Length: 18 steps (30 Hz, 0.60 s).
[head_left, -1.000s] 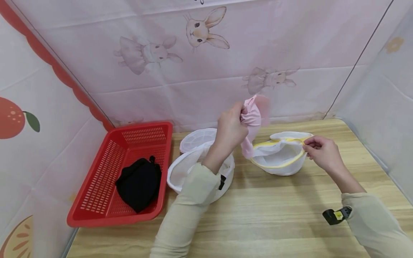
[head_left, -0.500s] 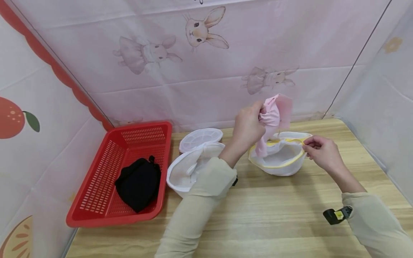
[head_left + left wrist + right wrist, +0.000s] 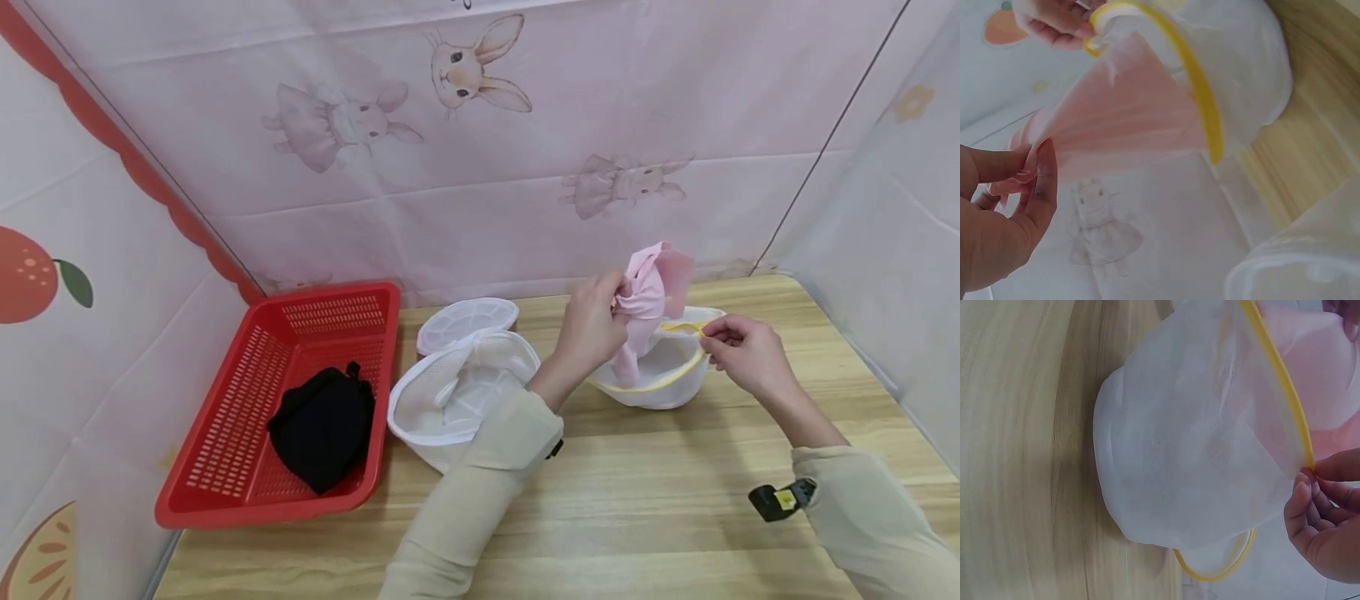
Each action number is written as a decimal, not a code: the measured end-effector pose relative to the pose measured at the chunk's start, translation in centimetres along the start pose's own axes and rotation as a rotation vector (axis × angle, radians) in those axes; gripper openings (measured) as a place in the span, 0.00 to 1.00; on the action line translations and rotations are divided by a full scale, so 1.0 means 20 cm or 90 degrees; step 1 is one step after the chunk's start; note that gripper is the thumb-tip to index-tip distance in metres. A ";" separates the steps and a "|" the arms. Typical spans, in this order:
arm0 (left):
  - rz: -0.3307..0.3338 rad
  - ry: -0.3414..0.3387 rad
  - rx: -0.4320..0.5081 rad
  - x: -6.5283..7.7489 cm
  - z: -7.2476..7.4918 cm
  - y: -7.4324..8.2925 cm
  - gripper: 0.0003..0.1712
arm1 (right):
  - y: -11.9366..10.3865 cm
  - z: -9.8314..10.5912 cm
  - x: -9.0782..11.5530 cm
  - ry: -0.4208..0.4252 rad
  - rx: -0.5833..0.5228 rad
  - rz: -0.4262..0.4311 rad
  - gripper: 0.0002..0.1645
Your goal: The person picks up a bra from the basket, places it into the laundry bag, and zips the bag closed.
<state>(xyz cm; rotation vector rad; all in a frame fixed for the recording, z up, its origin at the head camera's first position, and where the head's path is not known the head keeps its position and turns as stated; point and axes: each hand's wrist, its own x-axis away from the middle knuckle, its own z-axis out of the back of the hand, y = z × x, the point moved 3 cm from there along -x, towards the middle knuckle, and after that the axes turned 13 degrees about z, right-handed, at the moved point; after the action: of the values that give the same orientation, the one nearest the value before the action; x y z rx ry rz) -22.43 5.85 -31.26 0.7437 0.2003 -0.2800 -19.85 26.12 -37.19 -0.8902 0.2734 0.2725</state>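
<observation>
A pink cloth [image 3: 643,300] hangs gathered from my left hand [image 3: 595,321], pinched between thumb and fingers. Its lower end dips into the mouth of a white mesh laundry bag [image 3: 660,398] with yellow trim. At that bag's right side my right hand [image 3: 742,350] pinches the yellow edge between thumb and fingertips. The right wrist view shows the pink through the translucent mesh [image 3: 1172,437]. In the left wrist view the cloth [image 3: 1116,112] fans out from my fingers toward the yellow rim [image 3: 1194,75]. What kind of garment it is, I cannot tell.
A second white mesh bag [image 3: 427,433], its round lid [image 3: 468,321] folded back, stands left of my left forearm. Farther left, a red plastic basket [image 3: 225,400] holds a black fabric item [image 3: 326,429]. Behind the wooden table [image 3: 637,517] rises a rabbit-print curtain [image 3: 480,225].
My left hand has carried the pink cloth to the right and then down, so its lower end enters the yellow-trimmed bag. The right hand stays nearly still on the rim.
</observation>
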 end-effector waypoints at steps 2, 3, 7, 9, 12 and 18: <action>0.003 -0.010 0.014 0.01 -0.02 -0.02 0.16 | 0.00 0.00 0.00 0.001 -0.001 -0.002 0.07; 0.002 -0.017 0.023 0.01 -0.03 -0.03 0.16 | 0.01 0.00 0.00 0.001 -0.002 -0.002 0.07; -0.017 -0.044 0.057 0.02 -0.07 -0.08 0.17 | 0.02 0.00 0.00 0.000 -0.008 -0.007 0.07; -0.032 -0.061 0.062 0.03 -0.08 -0.10 0.18 | 0.03 0.00 -0.01 0.000 -0.017 -0.012 0.08; -0.049 -0.090 0.059 0.03 -0.09 -0.12 0.19 | 0.05 0.00 -0.01 0.002 -0.028 -0.024 0.08; -0.064 -0.134 0.061 0.04 -0.09 -0.13 0.18 | 0.09 0.00 -0.02 0.014 -0.057 -0.037 0.09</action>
<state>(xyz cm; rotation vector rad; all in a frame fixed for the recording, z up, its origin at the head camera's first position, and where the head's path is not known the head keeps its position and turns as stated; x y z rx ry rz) -22.63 5.08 -34.46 0.7936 0.0246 -0.4639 -20.81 27.15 -38.29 -0.9892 0.2561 0.2227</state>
